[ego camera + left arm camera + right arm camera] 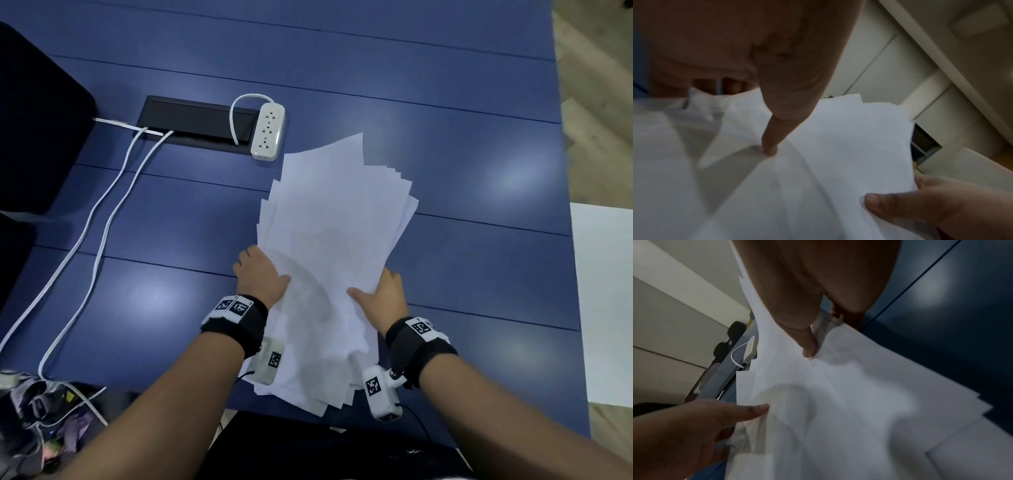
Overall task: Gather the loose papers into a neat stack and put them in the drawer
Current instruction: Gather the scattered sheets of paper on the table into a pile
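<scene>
A fanned, uneven bundle of white papers [329, 240] is held above the blue table [479, 274], its corners splayed at the far and near ends. My left hand [262, 274] grips the bundle's left edge, thumb on top and fingers underneath. My right hand [380, 294] grips the right edge the same way. In the left wrist view the left thumb presses the papers [838, 146] and the right hand [931, 209] shows at the lower right. In the right wrist view the right thumb pinches the papers [838, 402], with the left hand [701, 423] at the lower left. No drawer is seen.
A white power strip [268, 132] lies beside a black cable box [198, 120] set in the table, with white cables [102, 222] trailing to the near left. A dark chair [37, 120] stands at the left. A white surface [606, 301] lies off the table's right edge.
</scene>
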{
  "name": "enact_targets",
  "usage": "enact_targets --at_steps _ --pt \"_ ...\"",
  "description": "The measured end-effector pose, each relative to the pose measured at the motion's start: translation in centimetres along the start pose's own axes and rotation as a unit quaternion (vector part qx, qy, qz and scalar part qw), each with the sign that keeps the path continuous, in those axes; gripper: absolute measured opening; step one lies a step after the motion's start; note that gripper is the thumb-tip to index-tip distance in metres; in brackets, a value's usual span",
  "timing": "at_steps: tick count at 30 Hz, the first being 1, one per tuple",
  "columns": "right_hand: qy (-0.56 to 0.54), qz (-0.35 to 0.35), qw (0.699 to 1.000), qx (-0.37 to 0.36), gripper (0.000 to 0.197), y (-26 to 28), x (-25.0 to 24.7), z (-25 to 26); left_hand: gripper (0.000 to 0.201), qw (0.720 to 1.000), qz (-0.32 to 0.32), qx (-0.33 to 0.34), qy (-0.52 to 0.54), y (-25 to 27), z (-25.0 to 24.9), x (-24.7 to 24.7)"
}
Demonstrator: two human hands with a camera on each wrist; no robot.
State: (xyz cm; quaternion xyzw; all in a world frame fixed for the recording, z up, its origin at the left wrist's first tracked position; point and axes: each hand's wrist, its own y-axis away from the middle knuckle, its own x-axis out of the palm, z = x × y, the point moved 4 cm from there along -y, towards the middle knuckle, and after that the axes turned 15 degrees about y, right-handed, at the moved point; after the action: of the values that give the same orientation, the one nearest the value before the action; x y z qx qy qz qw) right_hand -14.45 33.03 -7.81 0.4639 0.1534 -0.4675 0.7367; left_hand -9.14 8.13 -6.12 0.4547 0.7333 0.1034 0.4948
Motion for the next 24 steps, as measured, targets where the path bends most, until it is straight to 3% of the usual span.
enact_targets --at_steps 2,7,12,13,16,18,21,24 --pt "-0.023 -0.001 1.0 0.015 0.056 -0.1 0.4 0.1 0.101 0.999 0.02 -0.023 -0.013 -0.2 0.3 0.1" --pt "-0.082 -0.001 0.996 0.032 0.057 0.0 0.5 0.4 0.1 0.988 0.057 -0.072 0.125 -1.0 0.1 -1.1" --pt "-0.037 -0.023 0.999 -0.015 0.053 -0.1 0.4 1.2 0.123 0.947 0.117 -0.143 0.263 -2.0 2.7 -1.0" --pt "-0.023 -0.025 0.999 -0.02 0.053 -0.2 0.4 1.2 0.119 0.937 0.138 -0.149 0.285 -2.6 3.7 -0.6" --pt "-0.025 -0.017 0.999 -0.024 0.056 -0.5 0.1 0.8 0.071 0.907 0.214 -0.152 0.329 -1.3 2.7 -1.0" --pt "-0.033 -0.019 0.999 -0.02 0.058 -0.7 -0.3 0.2 0.054 0.913 0.23 -0.118 0.317 -0.9 2.0 -1.3" --pt "-0.081 -0.018 0.996 -0.008 0.056 -0.6 -1.0 -0.7 0.05 0.929 0.206 -0.046 0.305 -0.6 1.3 -1.8" --pt "-0.2 0.015 0.98 0.009 0.05 -0.1 -1.6 -1.3 0.051 0.922 0.224 -0.045 0.312 -0.2 0.7 -1.5"
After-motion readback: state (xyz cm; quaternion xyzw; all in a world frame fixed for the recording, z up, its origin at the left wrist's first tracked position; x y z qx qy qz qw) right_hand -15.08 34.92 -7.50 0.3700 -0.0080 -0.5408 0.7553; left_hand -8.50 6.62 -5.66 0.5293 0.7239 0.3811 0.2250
